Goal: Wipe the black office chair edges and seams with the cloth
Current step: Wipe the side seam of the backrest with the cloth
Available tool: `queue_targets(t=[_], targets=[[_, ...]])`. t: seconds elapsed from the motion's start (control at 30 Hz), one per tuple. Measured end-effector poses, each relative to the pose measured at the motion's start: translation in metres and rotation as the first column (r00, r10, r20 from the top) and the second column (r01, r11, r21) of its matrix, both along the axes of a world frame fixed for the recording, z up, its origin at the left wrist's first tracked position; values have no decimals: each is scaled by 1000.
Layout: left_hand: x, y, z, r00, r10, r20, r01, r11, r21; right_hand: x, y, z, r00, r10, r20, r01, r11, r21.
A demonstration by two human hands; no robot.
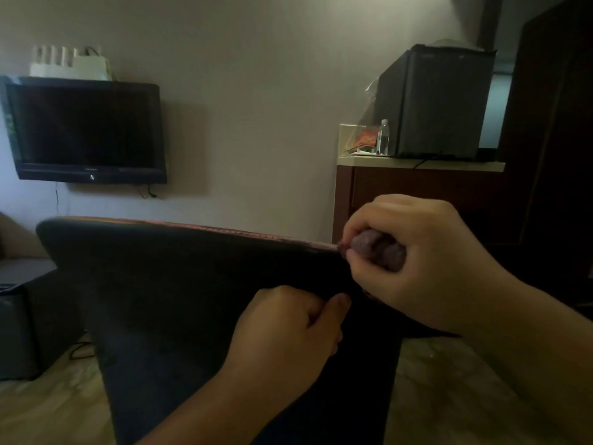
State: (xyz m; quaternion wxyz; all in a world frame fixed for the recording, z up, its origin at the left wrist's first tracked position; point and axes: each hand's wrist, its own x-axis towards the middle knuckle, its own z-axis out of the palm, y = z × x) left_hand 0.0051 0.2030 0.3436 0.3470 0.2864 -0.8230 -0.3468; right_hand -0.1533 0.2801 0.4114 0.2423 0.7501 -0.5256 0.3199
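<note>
No writing is sharp enough to read here, and my right hand [414, 264] curls its fingers round the bunched purplish cloth [380, 250] at the black chair [176, 284] back's top-right edge, while my left hand [288, 335] pinches the chair's side.

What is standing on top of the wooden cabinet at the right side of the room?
On the cabinet stand a black mini fridge, a clear water bottle and an orange packet beside it. Whatever lies behind the fridge is hidden.
</note>
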Motion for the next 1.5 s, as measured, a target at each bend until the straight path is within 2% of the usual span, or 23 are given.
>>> queue_targets(t=[0.2, 0.4, 0.5, 0.6, 0.7, 0.8, 1.03, 1.2, 1.37, 1.5], targets=[[-3, -1, -2, 999, -35, -2, 35, 998, 46, -6, 11, -1, 1000, 10, 4, -10, 1000, 18], [-1, 0, -1, 1000, -30, 1, 30, 999, 14, -2, 6, -6, 1000, -10, -7, 10, 1000, -19], [14, -1, 4, 996, -25, -84, 26, 1000, 6, -2, 17, -10, 999, -24, -45, 23, 1000, -8], [24, -9, 14, 983, 44, -178, -47, 999, -14, -2, 9, -9, 999, -36, -11, 36, 999, -36], [25, -11, 17, 989, 54, -136, -60, 997, -43, 1, 0, -9, 998, -52, 20, 54, 995, -83], [25, -13, 14, 991, 55, -124, -65, 995, -76, 3, 7, -12, 997, -76, -19, 74, 995, -73], [18, -16, 17, 997, 27, -76, -30, 999, -44, 6, -6, -8, 994, -108, 0, 108, 989, -105], [16, -15, 16, 999, 20, -37, -23, 997, -78, 0, 10, -9, 990, -124, -74, 120, 991, -59], [7, -15, 12, 998, 46, -52, -54, 987, -152, -3, -1, -4, 991, -133, -22, 132, 989, -67], [9, -10, 10, 1000, -19, -3, 18, 990, -138, -7, 7, -8, 994, -113, -12, 112, 993, -45]])
